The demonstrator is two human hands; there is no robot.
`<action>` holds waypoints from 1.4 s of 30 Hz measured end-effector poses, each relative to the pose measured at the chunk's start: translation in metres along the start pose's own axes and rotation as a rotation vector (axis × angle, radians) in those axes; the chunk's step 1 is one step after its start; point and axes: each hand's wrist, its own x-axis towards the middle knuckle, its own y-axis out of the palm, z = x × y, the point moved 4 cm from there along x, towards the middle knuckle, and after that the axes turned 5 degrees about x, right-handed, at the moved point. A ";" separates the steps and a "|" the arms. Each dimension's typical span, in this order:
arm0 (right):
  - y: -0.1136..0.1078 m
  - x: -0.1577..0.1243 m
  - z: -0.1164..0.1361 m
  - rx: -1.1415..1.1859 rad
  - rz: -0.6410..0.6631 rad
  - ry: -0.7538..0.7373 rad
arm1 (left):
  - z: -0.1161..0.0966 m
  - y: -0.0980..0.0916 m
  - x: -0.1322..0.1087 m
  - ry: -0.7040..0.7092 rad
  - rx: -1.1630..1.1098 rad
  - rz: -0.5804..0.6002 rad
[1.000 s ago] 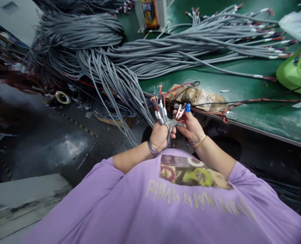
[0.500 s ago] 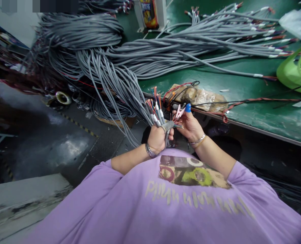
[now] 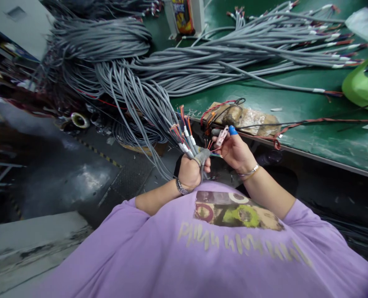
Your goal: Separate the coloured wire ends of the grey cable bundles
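My left hand (image 3: 190, 170) is closed around a bunch of grey cables (image 3: 192, 145) in front of my chest. Their stripped ends fan out above the fist, with white bands and thin orange, red and blue wires. A grey wrapped piece (image 3: 203, 156) covers the place of my left thumb; whether it is a thumb cover cannot be made out. My right hand (image 3: 236, 151), with a blue cover on its thumb, pinches a small pink clip-like tool (image 3: 222, 136). Just left of that hand, thin coloured wires (image 3: 215, 154) stick out of the bunch towards it.
Long grey cables (image 3: 196, 68) lie in heaps across the green table (image 3: 320, 136) and hang over its edge. A tape-wrapped block (image 3: 256, 122) with red and black cords rests at the front edge. A green plastic basket (image 3: 357, 85) stands at the right.
My right hand has shifted slightly right, away from the wire ends. The pink tool has turned, and its two arms look closer together. My left hand, still gripping the cables, has moved slightly left.
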 end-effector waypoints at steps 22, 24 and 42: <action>-0.003 0.007 -0.006 -0.057 -0.033 -0.146 | -0.002 0.010 0.014 0.179 0.102 -0.112; -0.003 0.009 -0.007 -0.005 -0.067 -0.126 | -0.002 0.008 0.016 0.181 0.103 -0.142; -0.001 0.011 -0.009 0.063 -0.071 -0.150 | 0.002 0.005 0.011 0.242 0.281 -0.039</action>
